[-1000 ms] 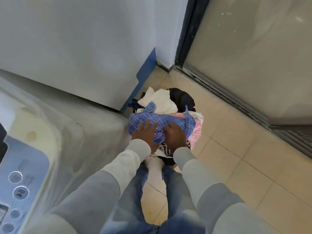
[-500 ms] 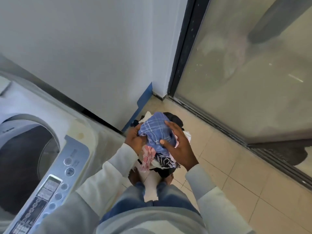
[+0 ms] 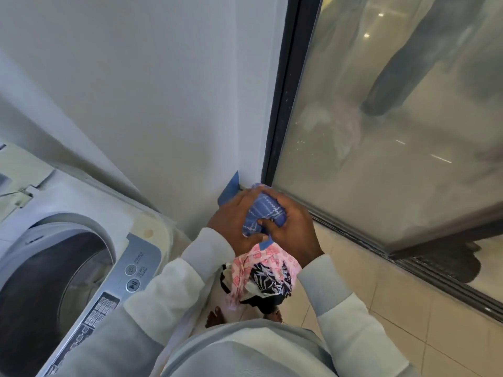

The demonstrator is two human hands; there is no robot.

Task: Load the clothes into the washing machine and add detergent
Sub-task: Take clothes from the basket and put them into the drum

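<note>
Beside washer (image 3: 141, 257), L hand (image 3: 234, 217) + R hand (image 3: 295, 229) grip clothes (image 3: 266, 210).

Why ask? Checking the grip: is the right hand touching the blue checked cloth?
Touching. The head view shows the right hand with fingers curled round the blue checked cloth.

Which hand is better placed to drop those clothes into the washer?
Left, probably. Both hands grip the clothes bundle, but the left hand is on the side of the open drum; the right hand is farther from it.
</note>
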